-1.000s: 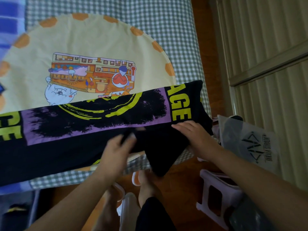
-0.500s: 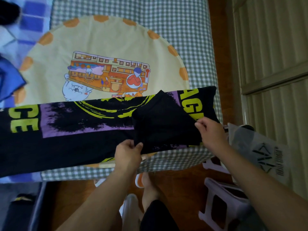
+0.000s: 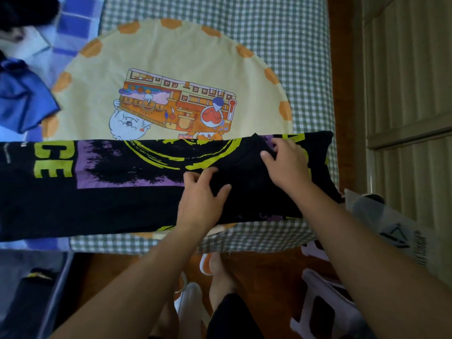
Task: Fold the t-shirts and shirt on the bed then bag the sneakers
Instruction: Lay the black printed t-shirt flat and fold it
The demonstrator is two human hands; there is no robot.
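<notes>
A black t-shirt (image 3: 117, 199) with purple and yellow print lies stretched along the near edge of the bed (image 3: 281, 45). Its right sleeve is folded inward over the body of the shirt. My left hand (image 3: 200, 199) rests flat on the folded part, with fingers spread and thumb out. My right hand (image 3: 288, 165) pinches the sleeve's far tip between thumb and forefinger. A grey plastic bag (image 3: 396, 231) hangs off the bed's right corner. A white shoe (image 3: 189, 302) stands on the floor by my feet, partly hidden by my left arm.
A round yellow cloth (image 3: 171, 57) with a cartoon print lies under and beyond the shirt. A blue garment (image 3: 24, 99) is bunched at the left. A pale plastic stool (image 3: 325, 311) stands on the wooden floor at the right, near a slatted wall (image 3: 406, 69).
Both hands have carried the sleeve further over the shirt and laid it down. My left hand moved from the near edge up onto the fold; my right hand moved left to the sleeve tip.
</notes>
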